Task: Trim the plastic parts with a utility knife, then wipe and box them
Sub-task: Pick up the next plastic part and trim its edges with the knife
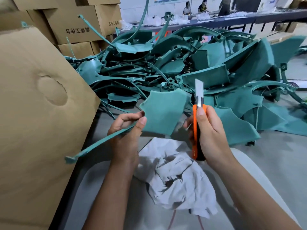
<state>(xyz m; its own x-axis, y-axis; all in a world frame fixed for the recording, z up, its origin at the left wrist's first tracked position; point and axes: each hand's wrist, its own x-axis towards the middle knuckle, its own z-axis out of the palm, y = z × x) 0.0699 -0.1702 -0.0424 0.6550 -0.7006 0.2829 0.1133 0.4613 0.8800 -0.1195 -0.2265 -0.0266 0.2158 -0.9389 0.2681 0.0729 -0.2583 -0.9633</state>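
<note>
left hand (127,128): fingers pinch the teal plastic part (163,112) at its left edge, thumb on the near face; part held up off the table, flat panel facing the camera
part runner: thin curved teal strip (99,143) runs from the pinch point down-left, ends in a small tab near the cardboard flap
right hand (207,130): fingers wrapped round the utility knife (197,127), thumb up on the orange slider end; knife upright, just right of the part
blade: extended, tip points up, apart from the part's edge
rag: crumpled white cloth (179,176) on the table (274,155), below both hands
untrimmed stock: big pile of teal parts (182,63) across the table behind the hands
box: large brown cardboard flap (36,105) at left, leaning in at the table edge
background: stacked cartons (74,22) top left; people at a long bench, far off
</note>
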